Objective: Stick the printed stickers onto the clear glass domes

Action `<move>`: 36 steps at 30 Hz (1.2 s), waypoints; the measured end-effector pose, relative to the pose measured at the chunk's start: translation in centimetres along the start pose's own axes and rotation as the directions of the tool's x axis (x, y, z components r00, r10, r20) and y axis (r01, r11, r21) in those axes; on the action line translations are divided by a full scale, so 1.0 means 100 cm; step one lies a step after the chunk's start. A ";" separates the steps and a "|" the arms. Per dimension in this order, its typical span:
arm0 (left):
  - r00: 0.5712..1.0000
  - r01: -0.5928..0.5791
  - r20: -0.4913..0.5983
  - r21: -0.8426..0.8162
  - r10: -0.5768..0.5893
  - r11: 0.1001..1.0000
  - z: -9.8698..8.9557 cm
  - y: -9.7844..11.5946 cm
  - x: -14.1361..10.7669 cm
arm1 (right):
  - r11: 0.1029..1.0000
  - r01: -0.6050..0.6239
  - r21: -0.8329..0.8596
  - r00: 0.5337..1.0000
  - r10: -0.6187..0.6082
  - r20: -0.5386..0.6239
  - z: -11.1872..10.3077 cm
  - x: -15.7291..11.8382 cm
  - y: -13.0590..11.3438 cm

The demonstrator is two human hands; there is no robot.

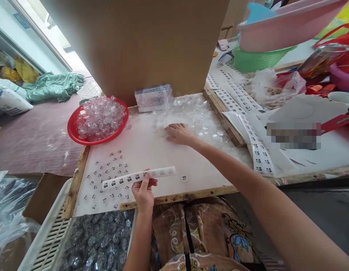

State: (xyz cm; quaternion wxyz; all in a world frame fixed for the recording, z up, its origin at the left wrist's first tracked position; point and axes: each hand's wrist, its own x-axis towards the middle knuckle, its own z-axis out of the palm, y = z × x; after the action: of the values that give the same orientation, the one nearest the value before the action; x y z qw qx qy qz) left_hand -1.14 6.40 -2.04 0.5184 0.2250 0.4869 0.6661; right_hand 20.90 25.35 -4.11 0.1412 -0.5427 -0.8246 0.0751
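My left hand [144, 188] pinches a white strip of small black panda stickers [120, 180] near its middle, low over the white board [152, 150]. Bare backing shows along the strip's right part. My right hand [178, 133] lies palm down with fingers stretched out, at the near-left edge of a spread of clear plastic pieces [208, 120]. Whether a piece is under its fingertips, I cannot tell. A single panda piece [184, 178] sits right of the strip. Several more panda pieces [106, 165] are scattered over the board's left side.
A red bowl [71, 130] heaped with clear pieces stands at the back left, beside a wrapped clear pack [153, 98]. Wooden edging [224, 116] bounds the board; sticker sheets [248, 128] lie beyond. A large brown panel [140, 45] rises behind. Below left is a white crate [54, 233].
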 end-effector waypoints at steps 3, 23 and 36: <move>1.000 0.001 0.010 0.020 -0.001 1.000 0.001 0.000 0.000 | 0.991 0.091 0.095 0.995 -0.095 0.040 -0.006 -0.027 -0.001; 1.000 -0.011 0.006 0.082 0.011 0.997 0.003 0.000 -0.001 | 0.778 -0.018 0.628 0.948 -0.187 0.259 -0.010 -0.138 -0.108; 1.000 -0.019 -0.003 0.036 0.019 0.999 0.002 -0.001 -0.001 | 0.992 -0.118 -0.043 0.988 0.122 0.100 -0.024 -0.093 -0.058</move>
State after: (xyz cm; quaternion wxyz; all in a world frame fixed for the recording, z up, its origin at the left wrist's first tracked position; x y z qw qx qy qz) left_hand -0.94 6.39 -2.01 0.5068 0.2380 0.4976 0.6625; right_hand 20.00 14.38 -1.65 0.0843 -0.5892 -0.7978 0.0960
